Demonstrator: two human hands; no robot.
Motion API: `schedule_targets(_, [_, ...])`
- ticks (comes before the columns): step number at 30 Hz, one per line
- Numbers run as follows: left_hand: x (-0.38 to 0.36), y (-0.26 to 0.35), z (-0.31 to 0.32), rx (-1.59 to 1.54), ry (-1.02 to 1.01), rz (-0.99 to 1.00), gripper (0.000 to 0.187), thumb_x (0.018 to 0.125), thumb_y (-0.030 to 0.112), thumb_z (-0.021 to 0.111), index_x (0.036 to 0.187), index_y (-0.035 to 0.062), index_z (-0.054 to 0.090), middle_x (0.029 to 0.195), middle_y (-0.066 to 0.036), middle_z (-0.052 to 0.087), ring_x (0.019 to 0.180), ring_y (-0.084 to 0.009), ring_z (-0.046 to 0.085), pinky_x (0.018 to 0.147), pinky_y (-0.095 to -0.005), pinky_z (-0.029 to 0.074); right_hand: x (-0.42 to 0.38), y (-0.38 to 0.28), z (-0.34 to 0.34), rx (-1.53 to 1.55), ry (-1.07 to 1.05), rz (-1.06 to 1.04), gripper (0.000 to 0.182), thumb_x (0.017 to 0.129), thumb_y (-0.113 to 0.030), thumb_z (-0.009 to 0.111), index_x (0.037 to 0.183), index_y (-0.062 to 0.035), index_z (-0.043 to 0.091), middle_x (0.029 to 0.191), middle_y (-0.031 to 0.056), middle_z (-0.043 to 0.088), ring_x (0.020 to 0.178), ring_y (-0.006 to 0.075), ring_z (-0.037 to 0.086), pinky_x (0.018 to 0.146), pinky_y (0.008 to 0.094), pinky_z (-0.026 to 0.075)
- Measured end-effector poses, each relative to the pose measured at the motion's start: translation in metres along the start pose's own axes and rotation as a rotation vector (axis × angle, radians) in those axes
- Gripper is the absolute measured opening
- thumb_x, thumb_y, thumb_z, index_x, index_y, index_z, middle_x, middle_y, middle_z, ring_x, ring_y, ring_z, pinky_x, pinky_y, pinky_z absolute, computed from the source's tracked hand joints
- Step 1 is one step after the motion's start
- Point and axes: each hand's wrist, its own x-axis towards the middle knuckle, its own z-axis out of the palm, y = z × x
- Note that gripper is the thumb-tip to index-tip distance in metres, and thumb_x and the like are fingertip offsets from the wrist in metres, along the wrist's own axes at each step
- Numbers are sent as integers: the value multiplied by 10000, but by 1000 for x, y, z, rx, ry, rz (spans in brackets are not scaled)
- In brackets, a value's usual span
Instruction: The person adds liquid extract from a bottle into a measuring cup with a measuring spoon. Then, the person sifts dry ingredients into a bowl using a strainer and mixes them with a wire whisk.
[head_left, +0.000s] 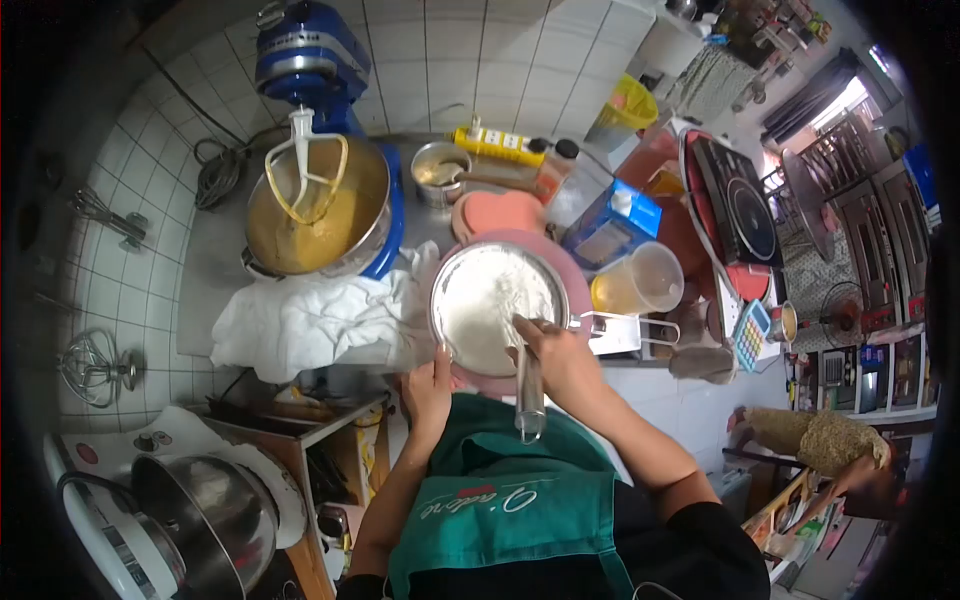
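White flour (480,290) lies in a round metal sieve (436,318), which rests over a pink bowl (579,272) on the counter in front of me. A wire handle (650,317) sticks out from the sieve's right side. My left hand (430,398) grips the near-left rim, thumb up. In my right hand (565,362) is a utensil with a thick metal handle (530,395) and a hanging loop; its working end is down in the flour, so its kind is hidden.
A blue stand mixer (310,60) with brown batter in its metal bowl (378,215) stands back left, a white cloth (310,325) before it. A plastic jug (655,278), a blue-and-white carton (615,220) and an induction cooker (738,200) are to the right. A small metal pot (434,188) stands behind.
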Motion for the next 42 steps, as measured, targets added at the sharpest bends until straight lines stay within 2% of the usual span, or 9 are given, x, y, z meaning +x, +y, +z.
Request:
schedule_targets(6, [0,-2,3,-65,0,-62,614,971,414,420,578,-7,633,480,-79,576,447,-187,561,504,-323,441,8,10,32,63,-53,-258,546,681,2,613,1211,45,492,827,238,624,712,373,640,616,445,521])
schedule_targets(9, [2,7,0,-26,0,-57,609,973,408,421,584,-9,634,484,-75,582,447,-176,560,500,-315,437,-1,4,-9,107,16,11,450,714,-28,609,1157,26,545,837,244,628,724,363,649,641,433,527])
schedule_targets(12, [-5,5,0,-73,-3,-81,610,968,416,430,584,-12,636,489,-77,587,453,-166,562,501,-313,438,-17,-13,0,153,-6,-257,410,740,-57,612,1140,18,563,846,256,628,724,376,648,658,431,528])
schedule_targets(15, [-2,-4,5,-79,8,-118,603,968,407,435,588,-16,634,497,-80,592,462,-153,563,500,-314,435,7,0,15,130,-172,-80,384,791,-118,625,1142,33,587,908,270,635,773,392,646,682,425,524])
schedule_targets(18, [-1,-4,6,-123,6,-105,606,976,399,421,590,-16,635,487,-80,586,459,-158,566,505,-307,441,-6,12,2,128,125,-16,384,743,-51,594,1118,24,557,847,258,629,726,389,645,662,432,528])
schedule_targets(22, [-2,-6,8,-110,46,-39,622,980,407,432,558,-24,583,472,-65,560,438,-110,520,447,-256,388,-15,-22,-3,175,-115,-178,447,721,-28,582,1157,60,540,951,276,626,795,401,641,704,440,525])
schedule_targets(27, [-1,-4,6,-141,18,-85,604,971,391,443,565,-25,608,490,-86,583,447,-180,555,495,-321,427,5,17,27,81,231,-48,475,754,-56,586,1224,-4,545,1148,324,560,881,404,647,749,399,549])
schedule_targets(32, [0,-23,10,-24,49,-45,609,969,404,449,562,-21,607,488,-80,583,444,-171,551,483,-323,421,-34,11,9,186,8,-40,376,796,-92,598,1168,-37,604,1231,367,480,849,425,648,693,434,555])
schedule_targets(42, [0,-9,6,-72,11,-68,611,978,401,431,543,-6,570,467,-45,542,433,-104,489,446,-264,365,-12,28,23,85,221,-81,383,822,-204,666,1188,-109,604,1275,254,517,868,383,657,738,402,557])
